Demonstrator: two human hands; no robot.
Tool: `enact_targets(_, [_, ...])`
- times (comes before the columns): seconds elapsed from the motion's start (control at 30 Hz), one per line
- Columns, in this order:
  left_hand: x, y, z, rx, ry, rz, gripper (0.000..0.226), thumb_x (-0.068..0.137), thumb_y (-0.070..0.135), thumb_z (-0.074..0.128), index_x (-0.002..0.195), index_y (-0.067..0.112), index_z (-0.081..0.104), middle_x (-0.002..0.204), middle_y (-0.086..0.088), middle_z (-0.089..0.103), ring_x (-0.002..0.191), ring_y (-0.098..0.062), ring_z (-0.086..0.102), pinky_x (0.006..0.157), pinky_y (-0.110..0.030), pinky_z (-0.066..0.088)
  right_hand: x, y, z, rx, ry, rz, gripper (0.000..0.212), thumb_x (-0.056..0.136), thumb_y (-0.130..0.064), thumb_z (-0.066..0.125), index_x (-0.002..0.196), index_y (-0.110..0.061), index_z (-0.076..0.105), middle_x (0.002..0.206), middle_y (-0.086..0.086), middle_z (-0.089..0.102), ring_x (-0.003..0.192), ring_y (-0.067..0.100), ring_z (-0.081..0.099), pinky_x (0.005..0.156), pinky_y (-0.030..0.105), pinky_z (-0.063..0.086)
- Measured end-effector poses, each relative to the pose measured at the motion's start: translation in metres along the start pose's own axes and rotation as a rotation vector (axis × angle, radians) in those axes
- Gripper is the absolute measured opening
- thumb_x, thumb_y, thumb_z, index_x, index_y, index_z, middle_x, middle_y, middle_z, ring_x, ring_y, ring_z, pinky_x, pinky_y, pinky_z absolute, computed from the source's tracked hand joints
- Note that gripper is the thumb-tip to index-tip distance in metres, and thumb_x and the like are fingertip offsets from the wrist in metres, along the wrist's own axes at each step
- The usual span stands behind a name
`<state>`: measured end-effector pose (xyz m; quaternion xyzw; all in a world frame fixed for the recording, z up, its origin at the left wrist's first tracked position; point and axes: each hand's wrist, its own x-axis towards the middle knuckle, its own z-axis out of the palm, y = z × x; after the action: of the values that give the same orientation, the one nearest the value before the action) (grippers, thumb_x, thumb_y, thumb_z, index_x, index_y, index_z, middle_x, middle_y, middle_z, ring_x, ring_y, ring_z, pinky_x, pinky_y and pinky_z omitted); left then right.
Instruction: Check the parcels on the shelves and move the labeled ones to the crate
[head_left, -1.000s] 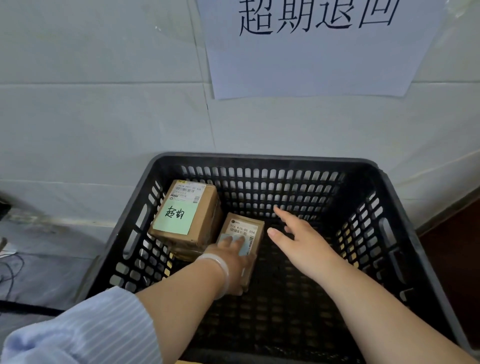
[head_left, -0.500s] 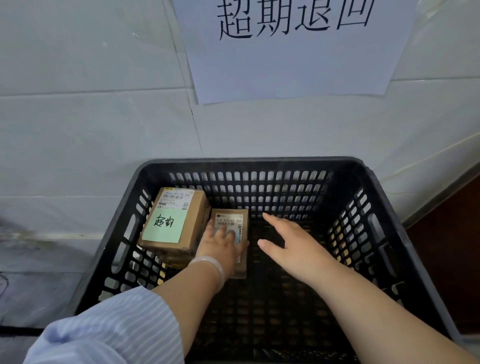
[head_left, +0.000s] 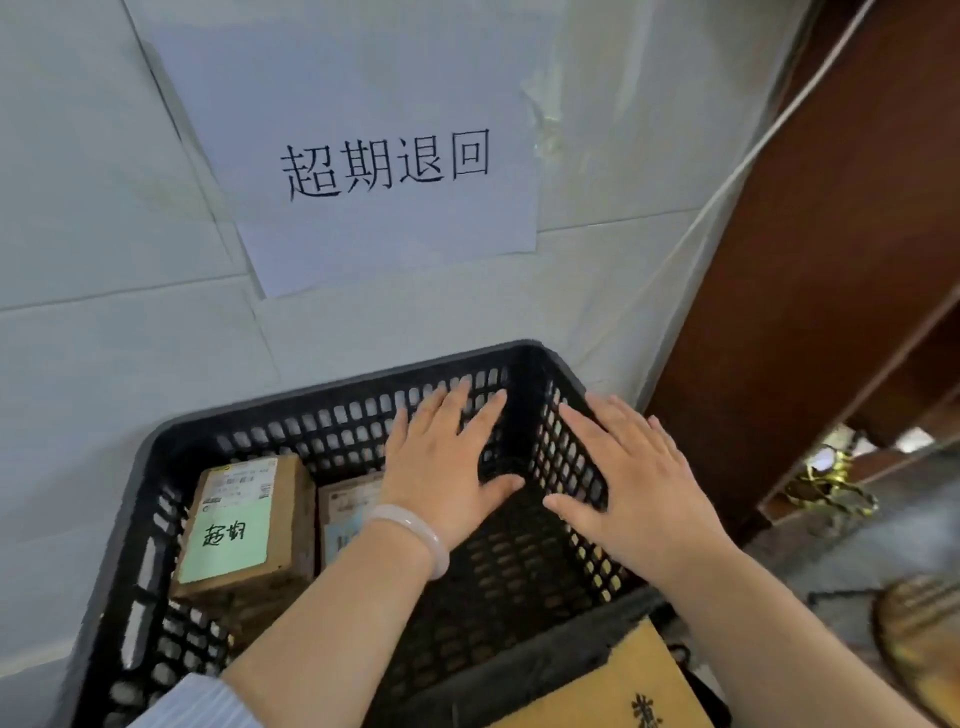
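Hanging at twelve o'clock on the white-sheeted wall: a paper sign (head_left: 384, 171) with four hand-inked characters. Rising at three o'clock: a dark wooden shelf unit (head_left: 831, 260), with no parcel on it clear enough to make out.

Filling six to nine o'clock: the black slotted crate (head_left: 363, 384), set against the wall. Lying inside at eight o'clock, by the crate's left wall: a large cardboard parcel (head_left: 244, 525), bearing a green handwritten label under its shipping slip. Sitting just beside it, toward the centre: a smaller cardboard parcel (head_left: 348, 509), half hidden behind the forearm, its pale sticker only partly visible.

Hovering at centre over the crate: the left hand (head_left: 441, 467), flat, fingers straight and spread, grasping nothing, with a pale bangle (head_left: 415, 535) at the wrist. Hovering at four o'clock over the crate's right wall: the right hand (head_left: 634, 478), likewise flat, fingers released, holding nothing.

Judged as the close of a drop-off, with two parcels in the crate and both hands free. Next move probably calls for turning toward three o'clock, scanning the shelves for another green label, and lifting only a marked parcel.
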<state>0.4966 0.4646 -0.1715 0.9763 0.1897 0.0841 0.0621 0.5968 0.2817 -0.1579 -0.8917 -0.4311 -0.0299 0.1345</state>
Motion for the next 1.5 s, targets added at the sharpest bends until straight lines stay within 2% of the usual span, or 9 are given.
enact_targets(0.27, [0.0, 0.175, -0.005, -0.143, 0.07, 0.513, 0.085, 0.088, 0.071, 0.042, 0.154, 0.042, -0.003, 0.165, 0.0, -0.001, 0.151, -0.024, 0.001, 0.121, -0.05, 0.01, -0.165, 0.063, -0.071, -0.142, 0.176, 0.475, 0.094, 0.077, -0.082, 0.041, 0.149, -0.047, -0.01, 0.159, -0.018, -0.01, 0.146, 0.005, -0.016, 0.121, 0.04, -0.004])
enact_targets(0.37, [-0.026, 0.246, -0.01, -0.205, 0.037, 0.679, 0.083, 0.088, 0.07, 0.044, 0.154, 0.043, 0.0, 0.165, 0.002, -0.002, 0.151, -0.021, -0.004, 0.121, -0.051, 0.003, -0.237, 0.073, -0.098, -0.213, 0.234, 0.607, 0.096, 0.076, -0.083, 0.04, 0.149, -0.047, -0.01, 0.159, -0.018, -0.009, 0.146, 0.007, -0.016, 0.121, 0.039, -0.006])
enact_targets(0.53, [-0.091, 0.344, -0.039, -0.198, 0.14, 0.944, 0.085, 0.088, 0.071, 0.042, 0.154, 0.042, -0.004, 0.165, -0.002, -0.002, 0.151, -0.022, -0.001, 0.121, -0.047, 0.004, -0.357, 0.071, -0.131, -0.256, 0.361, 0.835, 0.099, 0.074, -0.083, 0.042, 0.148, -0.047, -0.012, 0.161, -0.014, -0.01, 0.147, 0.007, -0.016, 0.121, 0.04, -0.003])
enact_targets(0.73, [-0.205, 0.437, -0.062, -0.316, 0.128, 1.152, 0.086, 0.087, 0.068, 0.047, 0.154, 0.042, -0.001, 0.165, -0.004, 0.0, 0.151, -0.023, -0.001, 0.12, -0.049, 0.003, -0.489, 0.031, -0.168, -0.321, 0.461, 1.049, 0.098, 0.08, -0.074, 0.052, 0.147, -0.047, -0.015, 0.16, -0.016, -0.015, 0.145, 0.005, -0.019, 0.121, 0.037, -0.006])
enact_targets(0.93, [-0.347, 0.516, -0.089, -0.444, 0.072, 1.393, 0.086, 0.088, 0.067, 0.048, 0.153, 0.045, -0.004, 0.165, 0.0, -0.006, 0.151, -0.023, -0.005, 0.12, -0.049, -0.003, -0.626, -0.031, -0.198, -0.526, 0.541, 1.315, 0.101, 0.069, -0.08, 0.037, 0.154, -0.036, 0.007, 0.162, -0.004, 0.014, 0.149, 0.019, 0.013, 0.12, 0.046, 0.013])
enact_targets(1.07, [-0.426, 0.556, -0.108, -0.521, 0.045, 1.563, 0.086, 0.088, 0.067, 0.049, 0.151, 0.048, -0.006, 0.165, 0.001, -0.003, 0.151, -0.022, -0.002, 0.121, -0.049, 0.003, -0.698, -0.073, -0.222, -0.611, 0.606, 1.504, 0.101, 0.076, -0.074, 0.052, 0.153, -0.038, -0.003, 0.162, -0.005, 0.007, 0.149, 0.016, 0.003, 0.121, 0.043, 0.008])
enact_targets(1.17, [-0.473, 0.582, -0.125, -0.655, -0.021, 1.673, 0.084, 0.088, 0.065, 0.05, 0.151, 0.049, -0.003, 0.165, 0.005, -0.003, 0.151, -0.02, -0.002, 0.122, -0.047, 0.003, -0.732, -0.103, -0.239, -0.664, 0.645, 1.594, 0.1, 0.08, -0.07, 0.053, 0.148, -0.043, -0.015, 0.162, -0.009, -0.005, 0.148, 0.011, -0.01, 0.121, 0.04, -0.002])
enact_targets(1.33, [-0.546, 0.614, -0.147, -0.777, -0.101, 1.866, 0.083, 0.088, 0.064, 0.051, 0.151, 0.049, 0.0, 0.165, 0.007, -0.004, 0.151, -0.015, -0.006, 0.123, -0.044, -0.002, -0.778, -0.147, -0.259, -0.784, 0.712, 1.742, 0.095, 0.085, -0.062, 0.055, 0.149, -0.043, -0.013, 0.16, -0.016, -0.012, 0.141, 0.0, -0.021, 0.12, 0.034, -0.007])
enact_targets(1.5, [-0.617, 0.637, -0.171, -0.888, -0.216, 2.075, 0.079, 0.09, 0.062, 0.05, 0.151, 0.048, 0.003, 0.164, 0.01, -0.004, 0.151, -0.015, -0.006, 0.123, -0.042, 0.0, -0.812, -0.182, -0.269, -0.91, 0.773, 1.904, 0.086, 0.088, -0.06, 0.05, 0.15, -0.043, -0.008, 0.161, -0.014, -0.002, 0.146, 0.003, -0.011, 0.122, 0.034, -0.001])
